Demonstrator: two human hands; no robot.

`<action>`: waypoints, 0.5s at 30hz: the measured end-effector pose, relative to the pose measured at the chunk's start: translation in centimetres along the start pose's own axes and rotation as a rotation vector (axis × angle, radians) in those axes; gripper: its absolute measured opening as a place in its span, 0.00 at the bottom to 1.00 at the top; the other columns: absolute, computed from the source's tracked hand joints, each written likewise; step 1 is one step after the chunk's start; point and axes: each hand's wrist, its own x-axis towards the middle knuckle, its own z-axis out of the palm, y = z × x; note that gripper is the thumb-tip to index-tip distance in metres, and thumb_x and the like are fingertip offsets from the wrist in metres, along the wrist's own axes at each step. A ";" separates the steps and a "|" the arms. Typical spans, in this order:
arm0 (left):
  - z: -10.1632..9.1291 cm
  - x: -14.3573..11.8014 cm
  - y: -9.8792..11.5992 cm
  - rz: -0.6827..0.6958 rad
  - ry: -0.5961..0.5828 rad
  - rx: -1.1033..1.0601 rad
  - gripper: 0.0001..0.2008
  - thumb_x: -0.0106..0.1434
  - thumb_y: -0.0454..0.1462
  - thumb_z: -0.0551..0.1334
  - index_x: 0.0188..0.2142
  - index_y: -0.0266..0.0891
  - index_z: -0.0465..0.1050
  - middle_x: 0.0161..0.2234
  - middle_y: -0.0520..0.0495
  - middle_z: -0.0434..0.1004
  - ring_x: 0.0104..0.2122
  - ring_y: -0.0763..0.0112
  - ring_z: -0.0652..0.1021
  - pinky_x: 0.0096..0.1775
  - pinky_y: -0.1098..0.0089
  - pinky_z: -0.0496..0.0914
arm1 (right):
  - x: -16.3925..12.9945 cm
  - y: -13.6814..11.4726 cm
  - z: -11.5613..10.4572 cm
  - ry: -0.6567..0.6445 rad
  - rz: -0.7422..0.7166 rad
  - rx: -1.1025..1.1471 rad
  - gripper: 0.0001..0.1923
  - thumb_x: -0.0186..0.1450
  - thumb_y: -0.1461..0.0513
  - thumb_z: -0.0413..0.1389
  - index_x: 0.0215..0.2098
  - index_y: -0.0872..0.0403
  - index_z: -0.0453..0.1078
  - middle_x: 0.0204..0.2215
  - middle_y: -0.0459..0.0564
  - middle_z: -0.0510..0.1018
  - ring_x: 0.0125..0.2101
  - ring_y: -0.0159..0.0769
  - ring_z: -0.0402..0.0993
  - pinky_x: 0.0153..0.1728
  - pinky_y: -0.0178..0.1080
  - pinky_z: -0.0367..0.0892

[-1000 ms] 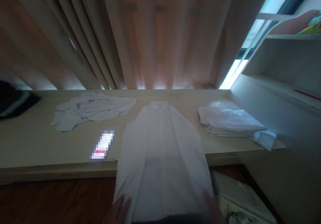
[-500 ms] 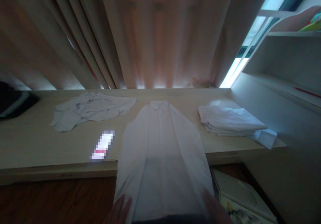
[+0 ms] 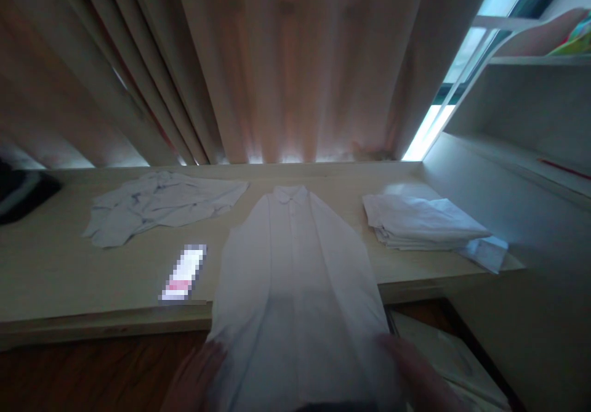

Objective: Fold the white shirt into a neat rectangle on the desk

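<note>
Curtain hangs behind the worktop; on it the white shirt lies front up, past the edge. At its sides are my left grip and right grip, pinching or not I cannot tell. Probably I straighten it; next move needs even tension.

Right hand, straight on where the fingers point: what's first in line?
Likely the laid-out white shirt, at its lower side edge: the right hand overlaps it in view. Blur leaves actual contact unclear.
</note>
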 end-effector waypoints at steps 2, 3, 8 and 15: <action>-2.0 2.1 -0.9 0.057 0.092 0.013 0.23 0.53 0.35 0.53 0.50 0.49 0.70 0.53 0.49 0.72 0.53 0.62 0.70 0.56 0.59 0.63 | 3.3 -0.2 -2.5 0.090 0.059 0.046 0.27 0.55 0.67 0.45 0.53 0.54 0.67 0.52 0.54 0.71 0.53 0.40 0.66 0.55 0.46 0.61; -3.1 3.3 -1.0 0.080 0.156 0.019 0.21 0.55 0.37 0.53 0.47 0.46 0.72 0.50 0.46 0.74 0.52 0.62 0.71 0.55 0.59 0.65 | 5.2 -0.3 -3.6 0.135 0.069 0.072 0.26 0.56 0.66 0.45 0.52 0.55 0.66 0.51 0.55 0.72 0.52 0.40 0.67 0.55 0.46 0.61; -8.9 10.1 1.4 -0.106 0.137 -0.095 0.20 0.60 0.44 0.47 0.40 0.39 0.73 0.42 0.41 0.77 0.42 0.63 0.77 0.46 0.61 0.71 | 14.3 0.5 -6.9 0.319 0.181 0.196 0.22 0.61 0.59 0.46 0.52 0.58 0.62 0.47 0.57 0.71 0.42 0.37 0.71 0.46 0.43 0.67; -5.4 6.8 -1.7 -0.530 -0.191 -0.474 0.24 0.57 0.51 0.47 0.42 0.41 0.72 0.45 0.44 0.78 0.47 0.61 0.76 0.52 0.59 0.68 | 17.4 1.7 -6.2 0.312 0.365 0.312 0.24 0.61 0.53 0.46 0.50 0.59 0.61 0.37 0.54 0.72 0.32 0.34 0.71 0.35 0.40 0.68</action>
